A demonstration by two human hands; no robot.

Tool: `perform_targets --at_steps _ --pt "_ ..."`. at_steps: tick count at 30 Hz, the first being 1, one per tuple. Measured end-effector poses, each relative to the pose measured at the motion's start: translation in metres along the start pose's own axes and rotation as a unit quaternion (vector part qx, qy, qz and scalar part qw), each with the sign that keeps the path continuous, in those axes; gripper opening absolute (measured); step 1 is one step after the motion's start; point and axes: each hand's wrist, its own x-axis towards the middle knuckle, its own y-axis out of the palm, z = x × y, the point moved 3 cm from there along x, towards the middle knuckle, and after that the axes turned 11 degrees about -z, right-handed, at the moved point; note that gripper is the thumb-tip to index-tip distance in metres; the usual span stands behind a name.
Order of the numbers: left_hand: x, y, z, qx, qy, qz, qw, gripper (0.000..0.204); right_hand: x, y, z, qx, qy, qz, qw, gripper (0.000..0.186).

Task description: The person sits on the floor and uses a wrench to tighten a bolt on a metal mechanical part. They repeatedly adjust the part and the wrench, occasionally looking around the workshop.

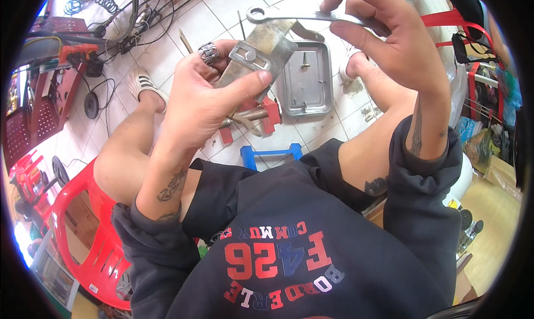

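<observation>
My left hand is closed around a worn grey metal block, thumb lying across its near face. A slotted plate with a bolt sits on that face. In my right hand, thumb and fingers pinch a long silver wrench. The wrench's ring end is at the far left, just above the block's far end. Whether the ring touches the block I cannot tell. Below the block stands a red clamp-like tool with a metal screw bar, partly hidden by my left hand and the block.
A grey metal tray with a few bolts lies on the tiled floor, right of the block. A blue frame stands between my legs. Black cables tangle at the far left. A red plastic chair is at my left.
</observation>
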Motion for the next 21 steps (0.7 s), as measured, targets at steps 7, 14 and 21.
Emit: perform_targets --at_steps 7,14,21 --pt "-0.002 0.001 0.003 0.126 -0.004 0.11 0.986 0.035 -0.002 -0.002 -0.008 -0.037 -0.142 0.119 0.982 0.022" --pt "-0.005 0.003 0.009 0.117 -0.036 0.152 0.981 0.033 -0.002 0.005 -0.009 -0.042 -0.133 0.151 0.979 0.018" --pt "-0.005 0.003 0.014 0.154 -0.048 0.205 0.966 0.038 -0.003 0.016 -0.014 -0.018 -0.089 0.164 0.982 0.013"
